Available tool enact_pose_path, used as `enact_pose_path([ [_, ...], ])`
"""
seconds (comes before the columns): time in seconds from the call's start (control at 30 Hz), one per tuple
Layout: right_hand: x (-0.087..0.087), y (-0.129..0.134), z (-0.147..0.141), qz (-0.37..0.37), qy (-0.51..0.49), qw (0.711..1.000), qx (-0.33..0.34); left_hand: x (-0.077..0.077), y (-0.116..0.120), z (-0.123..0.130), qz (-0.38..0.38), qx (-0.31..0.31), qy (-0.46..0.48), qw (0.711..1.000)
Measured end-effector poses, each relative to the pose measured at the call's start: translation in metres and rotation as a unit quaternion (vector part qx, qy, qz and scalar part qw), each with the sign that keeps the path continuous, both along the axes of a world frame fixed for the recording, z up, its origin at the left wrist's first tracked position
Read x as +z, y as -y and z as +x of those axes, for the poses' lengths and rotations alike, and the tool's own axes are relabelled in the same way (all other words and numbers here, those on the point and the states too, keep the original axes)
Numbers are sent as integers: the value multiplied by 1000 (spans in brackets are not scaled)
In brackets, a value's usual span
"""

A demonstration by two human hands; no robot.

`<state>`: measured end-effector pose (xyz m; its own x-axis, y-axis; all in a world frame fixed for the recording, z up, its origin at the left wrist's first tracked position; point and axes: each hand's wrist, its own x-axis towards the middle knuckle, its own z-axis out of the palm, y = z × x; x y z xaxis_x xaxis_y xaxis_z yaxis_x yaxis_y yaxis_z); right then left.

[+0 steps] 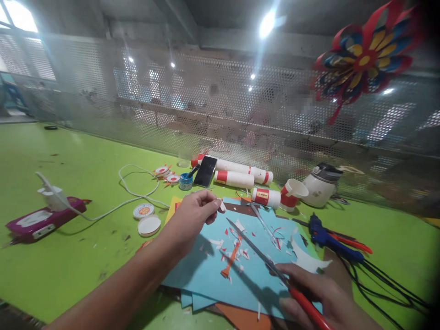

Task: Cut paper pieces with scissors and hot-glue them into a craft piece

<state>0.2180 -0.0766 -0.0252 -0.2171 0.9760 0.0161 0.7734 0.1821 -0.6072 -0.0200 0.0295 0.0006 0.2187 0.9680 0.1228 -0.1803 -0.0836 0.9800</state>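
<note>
Paper scraps (239, 226) beneath red-handled scissors (266, 260)

From here I see a flat bright-green table (79, 151) carrying light-blue paper sheets (195, 275) towards its near edge, red-and-white paper cups (237, 179) near its far edge, and a magenta plastic power strip (46, 220).
</note>
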Motion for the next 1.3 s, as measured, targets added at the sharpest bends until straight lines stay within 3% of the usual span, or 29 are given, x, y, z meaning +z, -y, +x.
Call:
enact_pose_path([
  [0.17,2,-18,1,-24,182,981,-61,2,3,0,13,-22,-4,1000],
  [0.37,-19,-21,7,-15,284,956,-65,5,9,1,13,-63,-32,997],
  [0.47,-12,-14,5,22,312,948,-58,4,12,3,7,-79,-54,995],
  [0.53,1,-9,-2,64,230,969,-66,3,15,5,5,-86,-60,994],
  [0.57,10,-7,-6,78,143,985,-59,3,17,6,7,-90,-61,994],
  [0.63,25,-4,-17,26,-30,997,-62,3,22,9,10,-106,-70,992],
  [0.73,37,-2,-33,-43,-171,983,-45,6,31,14,16,-132,-96,987],
  [0.83,38,-4,-43,-79,-261,962,-21,9,39,18,26,-148,-111,982],
  [0.97,35,-6,-49,-90,-342,935,-6,9,43,19,32,-167,-113,979],
  [1.13,31,-6,-50,-68,-357,932,-5,7,41,19,26,-203,-85,975],
  [1.3,26,-6,-48,-91,-391,916,-16,6,38,18,20,-201,-81,976],
])
